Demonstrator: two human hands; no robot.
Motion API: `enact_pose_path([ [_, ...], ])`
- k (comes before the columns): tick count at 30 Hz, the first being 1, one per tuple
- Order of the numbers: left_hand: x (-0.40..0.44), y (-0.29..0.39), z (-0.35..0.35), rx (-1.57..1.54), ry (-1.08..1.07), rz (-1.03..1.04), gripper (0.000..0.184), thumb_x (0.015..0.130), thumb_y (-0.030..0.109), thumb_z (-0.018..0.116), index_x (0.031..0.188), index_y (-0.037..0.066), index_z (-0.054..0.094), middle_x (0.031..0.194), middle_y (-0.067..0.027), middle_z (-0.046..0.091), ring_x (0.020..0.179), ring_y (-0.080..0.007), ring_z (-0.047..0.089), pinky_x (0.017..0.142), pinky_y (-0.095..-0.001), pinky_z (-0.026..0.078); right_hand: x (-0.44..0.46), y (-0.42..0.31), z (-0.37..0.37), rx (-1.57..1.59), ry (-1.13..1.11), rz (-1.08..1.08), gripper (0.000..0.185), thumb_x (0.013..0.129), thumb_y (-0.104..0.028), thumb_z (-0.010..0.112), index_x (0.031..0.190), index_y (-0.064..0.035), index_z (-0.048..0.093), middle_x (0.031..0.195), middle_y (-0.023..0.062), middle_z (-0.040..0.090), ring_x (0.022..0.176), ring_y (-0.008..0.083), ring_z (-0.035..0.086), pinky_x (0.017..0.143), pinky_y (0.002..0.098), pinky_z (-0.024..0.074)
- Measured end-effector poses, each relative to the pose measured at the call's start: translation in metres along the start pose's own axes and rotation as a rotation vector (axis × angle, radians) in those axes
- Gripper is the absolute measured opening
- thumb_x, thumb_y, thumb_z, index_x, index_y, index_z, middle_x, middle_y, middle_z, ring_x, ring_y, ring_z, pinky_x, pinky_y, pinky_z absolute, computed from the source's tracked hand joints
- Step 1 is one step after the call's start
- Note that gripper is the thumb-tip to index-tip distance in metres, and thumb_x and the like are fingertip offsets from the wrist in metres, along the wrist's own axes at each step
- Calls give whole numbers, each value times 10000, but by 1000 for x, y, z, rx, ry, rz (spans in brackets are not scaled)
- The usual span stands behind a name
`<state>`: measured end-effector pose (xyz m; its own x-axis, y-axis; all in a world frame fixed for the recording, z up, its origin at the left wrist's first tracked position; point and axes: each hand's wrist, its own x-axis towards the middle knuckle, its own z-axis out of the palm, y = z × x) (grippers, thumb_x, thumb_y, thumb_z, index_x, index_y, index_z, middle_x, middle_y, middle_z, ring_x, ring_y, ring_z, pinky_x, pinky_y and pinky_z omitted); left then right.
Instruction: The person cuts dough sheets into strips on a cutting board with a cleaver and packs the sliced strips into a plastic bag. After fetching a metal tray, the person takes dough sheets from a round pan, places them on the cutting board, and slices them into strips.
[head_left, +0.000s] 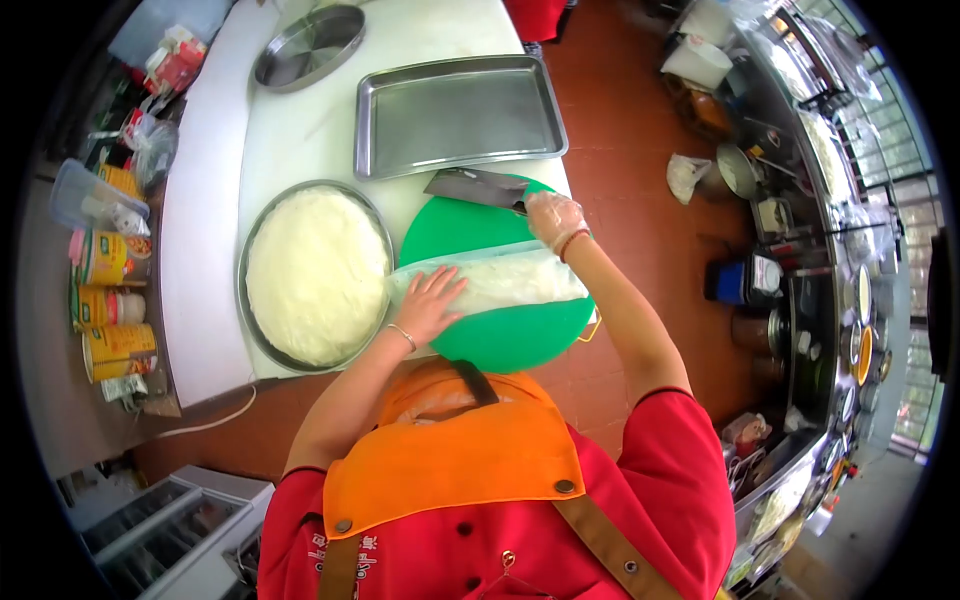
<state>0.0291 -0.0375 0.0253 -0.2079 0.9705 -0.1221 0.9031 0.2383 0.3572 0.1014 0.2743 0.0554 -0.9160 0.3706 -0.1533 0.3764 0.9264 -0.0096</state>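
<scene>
My left hand [430, 303] lies flat with its fingers spread on the left end of a long white piece in clear plastic [522, 280]; I cannot make out what the white stuff is. That piece rests across a round green cutting board [515, 345]. In a clear plastic glove, my right hand [556, 219] is closed around the handle of a cleaver [475, 187]. The wide blade points left, over the far edge of the board. Left of the board is a round metal pan [247, 310] filled with pale dough [318, 272].
A rectangular metal tray [460, 115] stands beyond the board, and a round metal pan [310, 50] sits at the far left. Yellow cans [120, 350] line the left side. Across the red tiled floor [625, 180], a counter holds bowls and pots.
</scene>
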Motion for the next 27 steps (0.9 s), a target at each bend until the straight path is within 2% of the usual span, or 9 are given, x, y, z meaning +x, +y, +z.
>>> enact_pose_path([
  [3, 21, -5, -17, -125, 123, -60, 761, 818, 194, 715, 1477, 103, 345, 1496, -124, 365, 1355, -351, 368, 1138, -494, 285, -50, -12, -1, 156, 56, 110, 182, 924, -206, 523, 939, -53, 621, 887, 145, 697, 747, 323, 700, 619, 431, 557],
  [6, 62, 1, -65, -34, 361, 165, 786, 789, 124, 714, 1476, 85, 334, 1435, -143, 409, 1314, -332, 412, 1115, -496, 318, -123, -40, 5, 340, 116, 253, 326, 969, -364, 495, 1097, -66, 527, 801, 177, 668, 675, 376, 643, 593, 506, 509],
  [10, 143, 15, -102, 76, 405, 500, 712, 790, 115, 704, 1434, 79, 403, 1405, -131, 450, 1328, -288, 413, 1131, -485, 305, -193, -72, 4, 463, 123, 537, 325, 952, -362, 534, 1069, -59, 525, 817, 198, 666, 758, 392, 653, 630, 507, 515],
  [13, 208, 29, -84, 164, 263, 750, 439, 812, 143, 675, 1233, 71, 570, 1228, -108, 570, 1248, -243, 490, 1105, -446, 343, -218, -76, -6, 500, 146, 707, 292, 954, -324, 549, 1042, -47, 527, 842, 214, 657, 778, 405, 645, 652, 504, 508],
  [15, 244, 46, -73, 261, 207, 856, 306, 799, 193, 703, 1066, 77, 609, 1101, -80, 604, 1143, -237, 545, 1044, -417, 390, -227, -72, -17, 495, 128, 797, 266, 963, -301, 544, 1028, -43, 530, 899, 220, 653, 813, 404, 640, 685, 494, 506],
  [18, 281, 77, -66, 328, 100, 984, 214, 784, 249, 723, 891, 94, 622, 955, -48, 623, 996, -221, 588, 919, -378, 448, -239, -63, -25, 493, 146, 836, 260, 967, -300, 537, 1016, -44, 529, 915, 217, 655, 831, 404, 640, 700, 496, 504],
  [19, 288, 85, -63, 331, 59, 1016, 206, 780, 264, 726, 845, 101, 618, 913, -38, 623, 949, -214, 596, 871, -366, 465, -240, -61, -31, 517, 104, 870, 296, 966, -333, 521, 1093, -67, 541, 970, 197, 667, 858, 393, 649, 728, 505, 510],
  [22, 305, 100, -49, 294, -19, 1053, 218, 756, 293, 746, 814, 119, 627, 868, -18, 630, 908, -204, 605, 792, -356, 480, -243, -44, -21, 512, 39, 908, 319, 971, -351, 514, 1104, -61, 535, 979, 194, 669, 871, 390, 652, 739, 501, 512],
  [27, 323, 96, -17, 316, -101, 1058, 157, 775, 277, 720, 821, 143, 654, 843, -2, 656, 888, -192, 630, 769, -331, 495, -233, -32, 22, 566, -4, 924, 346, 983, -377, 488, 1076, -44, 509, 975, 215, 667, 861, 400, 655, 728, 497, 518],
])
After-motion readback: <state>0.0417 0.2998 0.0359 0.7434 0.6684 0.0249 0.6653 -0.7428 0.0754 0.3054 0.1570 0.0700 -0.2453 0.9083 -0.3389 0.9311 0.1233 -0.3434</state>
